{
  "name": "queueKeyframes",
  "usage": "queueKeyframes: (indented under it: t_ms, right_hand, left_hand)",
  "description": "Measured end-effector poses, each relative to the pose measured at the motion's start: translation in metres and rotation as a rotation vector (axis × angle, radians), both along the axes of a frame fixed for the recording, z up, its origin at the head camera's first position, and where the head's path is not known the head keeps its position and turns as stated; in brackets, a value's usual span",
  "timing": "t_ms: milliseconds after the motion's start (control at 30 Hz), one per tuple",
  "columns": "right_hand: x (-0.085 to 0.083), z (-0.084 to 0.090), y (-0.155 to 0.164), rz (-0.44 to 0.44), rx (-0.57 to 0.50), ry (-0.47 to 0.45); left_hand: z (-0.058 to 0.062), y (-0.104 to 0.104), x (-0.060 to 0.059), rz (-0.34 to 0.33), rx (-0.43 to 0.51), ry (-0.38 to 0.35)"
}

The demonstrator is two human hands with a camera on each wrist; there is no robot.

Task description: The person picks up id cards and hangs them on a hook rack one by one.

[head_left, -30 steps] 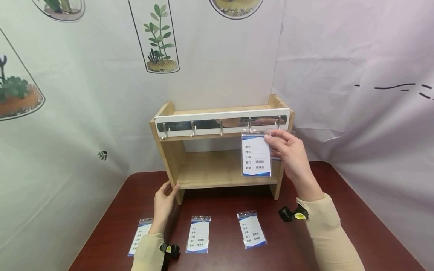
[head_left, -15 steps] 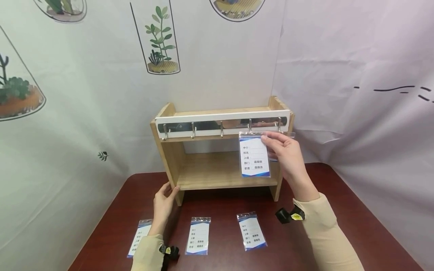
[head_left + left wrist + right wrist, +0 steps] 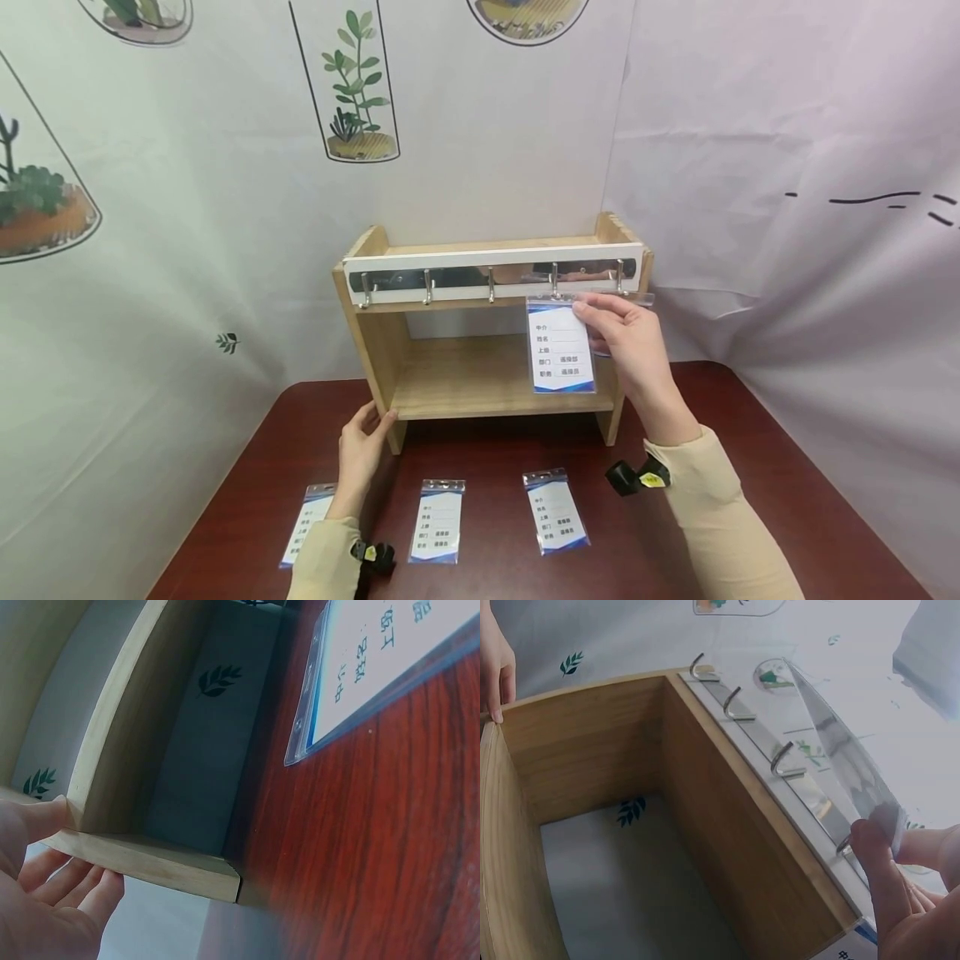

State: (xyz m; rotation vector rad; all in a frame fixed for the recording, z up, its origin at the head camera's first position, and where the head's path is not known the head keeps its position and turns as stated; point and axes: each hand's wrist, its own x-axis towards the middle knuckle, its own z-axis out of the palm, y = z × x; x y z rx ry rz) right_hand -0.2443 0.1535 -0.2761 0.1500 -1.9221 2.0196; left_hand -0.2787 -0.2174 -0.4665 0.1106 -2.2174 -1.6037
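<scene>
A wooden shelf (image 3: 480, 367) stands on the dark red table (image 3: 787, 500); the left hand (image 3: 362, 450) grips its lower left corner, thumb on the front edge and fingers curled beneath. Above the right hand (image 3: 628, 350) runs the hook rail (image 3: 491, 271). That hand pinches a badge holder (image 3: 559, 346) by its upper right edge, its top touching the fourth hook (image 3: 554, 277). Three more badge holders (image 3: 437, 521) lie on the table below.
</scene>
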Motion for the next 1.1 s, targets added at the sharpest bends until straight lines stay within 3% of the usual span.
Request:
queueKeyframes:
  t_ms: [667,867,1100]
  right_hand:
    - [-0.003,0.000,-0.010,-0.104,-0.077,0.036]
    - [-0.006,-0.009,-0.013,-0.112,-0.103,0.013]
    - [-0.009,-0.015,-0.013,-0.129,-0.083,0.064]
  left_hand:
    - [0.005,0.000,-0.002,0.009,0.005,0.003]
    - [0.000,-0.001,-0.003,0.006,0.003,-0.007]
    - [-0.004,-0.002,-0.004,0.003,0.002,0.003]
